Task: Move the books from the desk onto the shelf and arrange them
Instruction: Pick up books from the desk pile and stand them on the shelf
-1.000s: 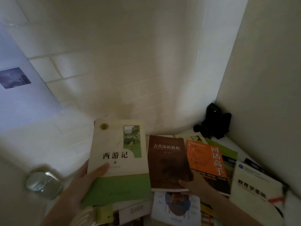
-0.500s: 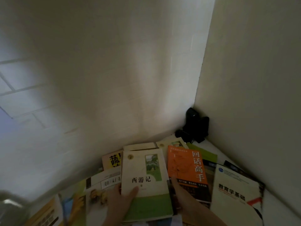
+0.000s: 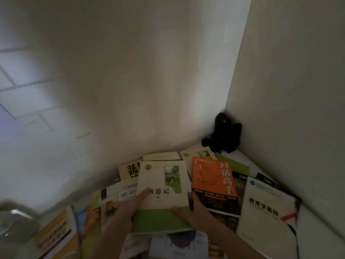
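A cream and green book (image 3: 164, 186) is held above a pile of books on the white desk (image 3: 315, 234). My left hand (image 3: 130, 204) grips its left edge, thumb across the cover. My right hand (image 3: 194, 214) grips its lower right edge, thumb on the cover. An edge of a dark book shows under its right side. An orange book (image 3: 212, 182) lies just to the right. Further right lies a white book with a red mark (image 3: 267, 212). A yellow-titled book (image 3: 128, 170) sits behind at the left. No shelf is in view.
Several more books spread flat across the lower left (image 3: 56, 234) and under my arms. A black device (image 3: 224, 135) stands in the far corner where the white wall meets a beige side panel (image 3: 289, 109). A blurred glass object (image 3: 13, 223) sits at the left edge.
The cream and green book moved right, over the brown book my right hand held. My right hand now grips its lower right edge. The view swung left to right.
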The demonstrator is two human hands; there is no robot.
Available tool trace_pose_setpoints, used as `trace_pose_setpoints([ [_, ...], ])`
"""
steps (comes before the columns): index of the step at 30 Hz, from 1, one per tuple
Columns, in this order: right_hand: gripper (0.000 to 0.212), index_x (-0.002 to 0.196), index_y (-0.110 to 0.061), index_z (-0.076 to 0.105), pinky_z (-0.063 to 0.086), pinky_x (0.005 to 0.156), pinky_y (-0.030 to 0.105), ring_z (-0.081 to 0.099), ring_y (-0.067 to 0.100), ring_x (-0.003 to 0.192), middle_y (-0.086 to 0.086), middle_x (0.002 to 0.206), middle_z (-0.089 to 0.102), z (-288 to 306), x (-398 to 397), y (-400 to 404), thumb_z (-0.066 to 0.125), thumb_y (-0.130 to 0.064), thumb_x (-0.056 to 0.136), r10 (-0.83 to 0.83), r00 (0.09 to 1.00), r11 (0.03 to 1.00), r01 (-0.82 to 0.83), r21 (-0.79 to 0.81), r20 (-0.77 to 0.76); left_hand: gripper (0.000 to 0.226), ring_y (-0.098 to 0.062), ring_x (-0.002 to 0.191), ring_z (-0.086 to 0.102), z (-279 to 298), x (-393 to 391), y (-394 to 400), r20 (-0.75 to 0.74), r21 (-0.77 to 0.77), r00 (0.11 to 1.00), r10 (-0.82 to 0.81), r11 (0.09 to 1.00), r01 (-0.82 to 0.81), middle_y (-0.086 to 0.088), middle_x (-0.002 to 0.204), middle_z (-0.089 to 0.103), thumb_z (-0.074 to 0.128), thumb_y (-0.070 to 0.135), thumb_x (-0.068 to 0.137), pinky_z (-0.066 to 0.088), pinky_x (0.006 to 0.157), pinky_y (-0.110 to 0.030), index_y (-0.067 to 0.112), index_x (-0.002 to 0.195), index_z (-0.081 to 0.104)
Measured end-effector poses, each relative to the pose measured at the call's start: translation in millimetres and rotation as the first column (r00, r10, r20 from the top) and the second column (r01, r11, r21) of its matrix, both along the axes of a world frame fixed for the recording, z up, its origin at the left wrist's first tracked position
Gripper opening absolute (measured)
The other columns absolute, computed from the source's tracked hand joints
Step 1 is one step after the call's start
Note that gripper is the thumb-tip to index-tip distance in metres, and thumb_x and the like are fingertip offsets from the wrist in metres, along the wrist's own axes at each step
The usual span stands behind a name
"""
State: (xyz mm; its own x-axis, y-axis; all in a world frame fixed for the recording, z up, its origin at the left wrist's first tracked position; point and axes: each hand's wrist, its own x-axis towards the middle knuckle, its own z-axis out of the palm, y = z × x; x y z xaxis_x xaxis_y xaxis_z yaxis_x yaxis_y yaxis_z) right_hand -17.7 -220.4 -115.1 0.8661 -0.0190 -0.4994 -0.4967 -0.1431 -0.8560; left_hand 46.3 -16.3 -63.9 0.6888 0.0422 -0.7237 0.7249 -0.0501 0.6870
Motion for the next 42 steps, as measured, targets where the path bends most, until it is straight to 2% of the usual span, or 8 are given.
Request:
trace_pose_setpoints([
  [6,0.052,0.132,-0.03,0.038,0.049,0.072,0.006,0.056,-0.004,0.096,-0.021,0.116,0.054,17,-16,7,0.064,-0.046,0.09,0.131,0.991,0.991,-0.131,-0.027,0.002,0.081,-0.034,0.087,0.07,0,-12,15,-0.012,0.191,0.982,-0.189,0.963,0.187,-0.015,0.103,0.072,0.091,0.043,0.044,0.06,0.074,-0.044,0.01,0.112,0.063],
  [9,0.046,0.113,-0.015,0.063,0.055,0.088,0.027,0.065,0.013,0.097,-0.003,0.111,0.068,22,-14,-8,0.047,-0.055,0.096,0.212,0.977,0.935,-0.212,-0.285,-0.03,0.057,-0.026,0.078,0.068,3,-18,25,0.046,0.243,0.971,-0.236,0.945,0.218,-0.014,0.102,0.071,0.086,0.034,0.064,0.054,0.061,-0.032,0.006,0.109,0.064],
  [12,0.037,0.08,-0.012,0.059,0.057,0.067,0.033,0.065,0.019,0.072,0.004,0.079,0.066,21,-13,-54,0.044,-0.039,0.1,-0.113,0.992,0.85,0.122,-0.512,0.05,0.048,-0.016,0.07,0.057,-1,-25,25,0.103,0.269,0.972,-0.213,0.946,0.179,-0.01,0.099,0.067,0.082,0.028,0.074,0.043,0.056,-0.026,0.007,0.109,0.057],
  [18,0.063,0.134,0.0,0.039,0.043,0.1,0.041,0.049,0.035,0.122,0.02,0.132,0.049,-3,-14,-128,0.043,-0.052,0.098,-0.272,0.94,0.621,0.006,-0.784,-0.208,0.044,-0.021,0.073,0.058,-7,-28,23,0.134,0.181,0.978,-0.159,0.974,0.133,-0.003,0.084,0.06,0.082,0.029,0.074,0.043,0.059,-0.03,0.017,0.107,0.055],
  [27,0.061,0.119,-0.013,0.06,0.053,0.082,0.025,0.065,0.02,0.103,0.004,0.118,0.067,-13,-5,-107,0.082,-0.046,0.072,-0.173,0.966,0.714,-0.012,-0.7,-0.194,0.029,-0.032,0.075,0.07,8,-32,28,0.077,0.063,0.988,-0.137,0.989,0.132,-0.012,0.079,0.075,0.081,0.025,0.073,0.054,0.061,-0.035,0.013,0.094,0.065],
  [34,0.049,0.13,-0.011,0.053,0.053,0.09,0.037,0.06,0.029,0.114,0.012,0.129,0.06,-28,-10,-98,0.073,-0.023,0.086,-0.327,0.944,0.851,0.271,-0.45,-0.05,0.061,-0.04,0.085,0.072,53,-19,13,0.19,-0.11,0.955,-0.229,0.961,0.253,-0.018,0.098,0.075,0.09,0.03,0.058,0.059,0.074,-0.05,0.01,0.11,0.067],
  [37,0.034,0.132,-0.018,0.047,0.06,0.077,0.047,0.063,0.035,0.11,0.012,0.128,0.06,-17,-28,-97,0.051,-0.009,0.099,-0.607,0.795,0.783,0.595,0.182,0.014,0.088,-0.038,0.085,0.073,67,-13,-14,0.236,-0.151,0.931,-0.279,0.935,0.319,-0.018,0.101,0.074,0.098,0.042,0.031,0.06,0.066,-0.046,0.01,0.109,0.07],
  [42,0.039,0.133,-0.022,0.053,0.06,0.075,0.047,0.07,0.032,0.1,0.012,0.117,0.068,6,-48,-74,0.061,-0.015,0.095,-0.55,0.833,0.763,0.469,0.445,0.065,0.023,-0.031,0.063,0.073,77,-16,-50,0.206,-0.274,0.956,-0.211,0.925,0.263,-0.018,0.087,0.076,0.063,0.024,0.084,0.059,0.048,-0.041,0.011,0.102,0.069],
])
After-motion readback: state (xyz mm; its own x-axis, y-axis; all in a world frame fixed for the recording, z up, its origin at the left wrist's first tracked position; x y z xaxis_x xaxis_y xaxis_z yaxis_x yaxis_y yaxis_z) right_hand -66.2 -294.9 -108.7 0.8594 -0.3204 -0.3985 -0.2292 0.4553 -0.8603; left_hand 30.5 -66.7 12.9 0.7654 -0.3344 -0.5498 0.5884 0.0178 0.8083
